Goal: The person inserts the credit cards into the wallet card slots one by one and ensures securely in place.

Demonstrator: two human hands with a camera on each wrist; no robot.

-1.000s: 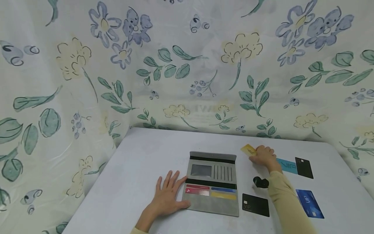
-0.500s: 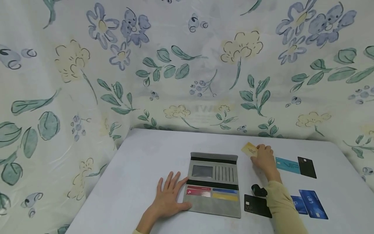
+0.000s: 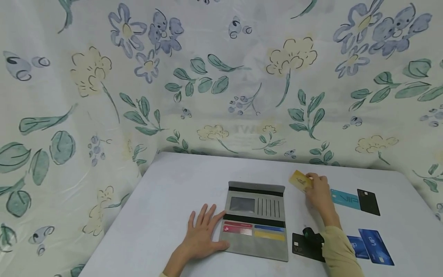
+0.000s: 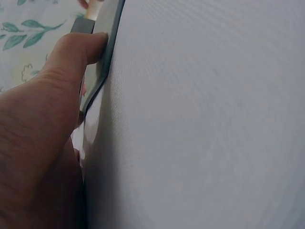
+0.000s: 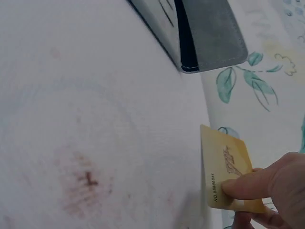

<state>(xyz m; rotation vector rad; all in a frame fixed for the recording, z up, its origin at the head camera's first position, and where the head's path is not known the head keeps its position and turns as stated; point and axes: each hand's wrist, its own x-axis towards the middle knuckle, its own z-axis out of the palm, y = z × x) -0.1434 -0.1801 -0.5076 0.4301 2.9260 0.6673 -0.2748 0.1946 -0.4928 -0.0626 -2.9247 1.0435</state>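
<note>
Floral sheet (image 3: 242, 82) behind, white table (image 3: 180, 184) in front. Gray wallet (image 3: 254, 248) lies unfolded on the table. Left hand (image 3: 201, 238) at wallet's left edge: fingers spread, thumb resting on its lower-left part, no grip. Right hand (image 3: 320, 194) past wallet's upper-right corner, pinching gold card (image 3: 299, 180) between thumb and fingers; card is right of the wallet, not touching it. Teal card (image 3: 345, 199) and black card (image 3: 368, 202), end to end, farther right of wallet's upper half. Two blue cards (image 3: 376, 247), side by side, well right of its lower half. Black VIP card (image 3: 300, 248) just right of wallet's lower half, partly hidden by right sleeve (image 3: 339, 250). Wallet's lower pockets: red card edges (image 3: 235, 229) left, blue edge (image 3: 269, 227) and yellow edge (image 3: 269, 235) right.
</note>
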